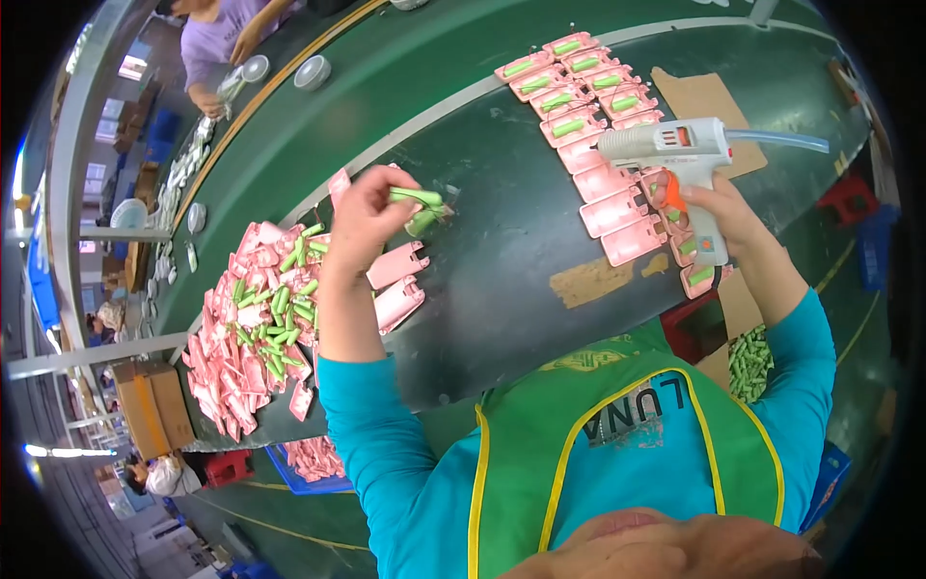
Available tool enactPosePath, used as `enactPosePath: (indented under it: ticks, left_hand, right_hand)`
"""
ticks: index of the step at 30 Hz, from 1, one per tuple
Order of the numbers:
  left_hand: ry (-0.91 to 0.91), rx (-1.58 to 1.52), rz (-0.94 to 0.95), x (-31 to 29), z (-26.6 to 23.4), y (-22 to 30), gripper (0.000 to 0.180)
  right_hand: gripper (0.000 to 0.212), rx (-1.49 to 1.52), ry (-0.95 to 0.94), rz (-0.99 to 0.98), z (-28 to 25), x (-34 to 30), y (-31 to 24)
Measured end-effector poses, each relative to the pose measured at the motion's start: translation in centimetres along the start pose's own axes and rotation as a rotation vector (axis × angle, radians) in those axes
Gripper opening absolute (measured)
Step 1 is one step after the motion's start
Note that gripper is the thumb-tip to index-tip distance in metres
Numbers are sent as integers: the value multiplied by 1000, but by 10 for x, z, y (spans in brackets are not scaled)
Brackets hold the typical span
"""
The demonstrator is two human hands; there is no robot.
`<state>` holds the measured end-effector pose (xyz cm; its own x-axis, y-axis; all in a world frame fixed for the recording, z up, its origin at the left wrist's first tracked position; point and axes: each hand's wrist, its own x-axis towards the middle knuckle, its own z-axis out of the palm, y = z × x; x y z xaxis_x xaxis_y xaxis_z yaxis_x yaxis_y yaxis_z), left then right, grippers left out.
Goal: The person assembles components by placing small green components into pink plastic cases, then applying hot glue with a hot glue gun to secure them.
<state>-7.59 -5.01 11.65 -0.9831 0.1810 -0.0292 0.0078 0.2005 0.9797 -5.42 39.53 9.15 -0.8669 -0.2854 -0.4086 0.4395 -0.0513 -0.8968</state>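
Note:
My left hand is raised over the left part of the dark table, its fingers pinching green batteries that look wired. Just below it lie pink plastic shells. In my right hand is a white hot glue gun, nozzle to the left, with an orange trigger under the fingers and a clear glue stick out of its back. The gun hangs over rows of pink shells. Farther shells in the rows hold green batteries; several nearer ones are bare inside. The gun hides part of the rows.
A heap of pink shells and green batteries covers the table's left end. Cardboard lies at the right. A box of green batteries stands by my right elbow. Beyond a green conveyor, another person works.

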Motion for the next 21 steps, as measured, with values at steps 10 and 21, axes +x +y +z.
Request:
enactPosePath:
  ticks: [10,21]
  left_hand:
    - [-5,-143,123,9,38,29,20]
    - [279,494,284,88,191,-68,22]
  right_hand:
    - [45,5,3,-9,-10,2,5]
    - [47,-4,67,-57,-9,-1,9]
